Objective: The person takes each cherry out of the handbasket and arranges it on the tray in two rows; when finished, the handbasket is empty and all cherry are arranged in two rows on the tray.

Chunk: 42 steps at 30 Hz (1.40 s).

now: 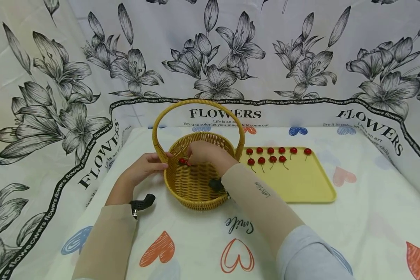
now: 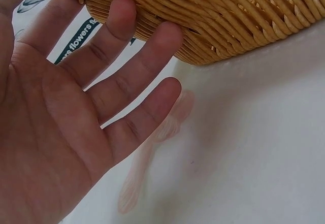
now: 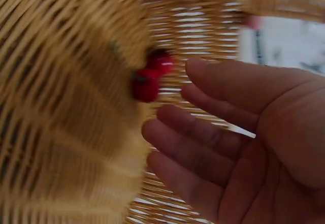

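Note:
A yellow wicker basket with a tall hoop handle stands on the cloth. At its left side, my left hand holds it at the foot of the handle, thumb in front and index finger behind. The other left-hand fingers lie extended along the weave in the left wrist view. My right hand reaches inside the basket. In the right wrist view its fingers are loosely bent and hold nothing, just beside two red cherries lying together against the basket wall.
A yellow tray lies right of the basket, behind my right forearm. Several red cherries with stems sit on it in two rows. White cloth printed with hearts covers the table, and a flower-printed curtain stands behind.

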Available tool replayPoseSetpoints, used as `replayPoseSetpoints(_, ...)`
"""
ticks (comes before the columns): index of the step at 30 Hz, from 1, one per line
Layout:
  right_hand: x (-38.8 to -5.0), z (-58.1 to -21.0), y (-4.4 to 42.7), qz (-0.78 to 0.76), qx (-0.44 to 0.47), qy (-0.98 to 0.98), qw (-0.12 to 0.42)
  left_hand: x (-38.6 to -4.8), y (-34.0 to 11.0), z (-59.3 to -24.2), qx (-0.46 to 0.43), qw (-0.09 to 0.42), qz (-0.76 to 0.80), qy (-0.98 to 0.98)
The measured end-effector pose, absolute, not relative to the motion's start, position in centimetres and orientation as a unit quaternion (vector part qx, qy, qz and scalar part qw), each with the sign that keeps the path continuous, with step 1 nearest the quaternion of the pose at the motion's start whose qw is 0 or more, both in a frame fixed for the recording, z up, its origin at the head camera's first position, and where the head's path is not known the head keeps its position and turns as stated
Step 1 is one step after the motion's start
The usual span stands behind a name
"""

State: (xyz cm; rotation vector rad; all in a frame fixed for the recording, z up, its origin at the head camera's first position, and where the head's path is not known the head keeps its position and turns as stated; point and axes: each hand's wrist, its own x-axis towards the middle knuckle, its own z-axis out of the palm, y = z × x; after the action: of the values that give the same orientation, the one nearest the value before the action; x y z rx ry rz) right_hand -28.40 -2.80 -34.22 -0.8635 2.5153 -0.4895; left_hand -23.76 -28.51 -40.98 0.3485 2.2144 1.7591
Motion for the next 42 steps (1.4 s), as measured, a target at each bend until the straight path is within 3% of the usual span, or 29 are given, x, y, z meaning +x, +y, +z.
replayPoseSetpoints(9, -28.9, -36.4, -4.2, -0.05, -0.336, 0.927, 0.156, -23.9, -27.9, -40.9, 0.132, 0.143, 0.603, 0.774)
replayPoseSetpoints(17, -28.2, -34.6, -3.1, -0.075, -0.342, 0.918, 0.186, -24.0, -28.0, -41.1, 0.126, 0.142, 0.599, 0.778)
replayPoseSetpoints(27, -25.5, -31.4, 2.8, -0.234, -0.358, 0.89, 0.16, -24.1, -28.3, -41.2, 0.129, 0.145, 0.601, 0.775)
replayPoseSetpoints(35, -22.1, -31.2, 8.4, -0.368, -0.299, 0.866, 0.159, -24.1, -28.4, -41.0, 0.122, 0.147, 0.605, 0.773)
replayPoseSetpoints(42, -21.3, -31.5, 13.6, -0.446, -0.276, 0.836, 0.165, -24.1, -28.7, -41.3, 0.122, 0.15, 0.609, 0.769)
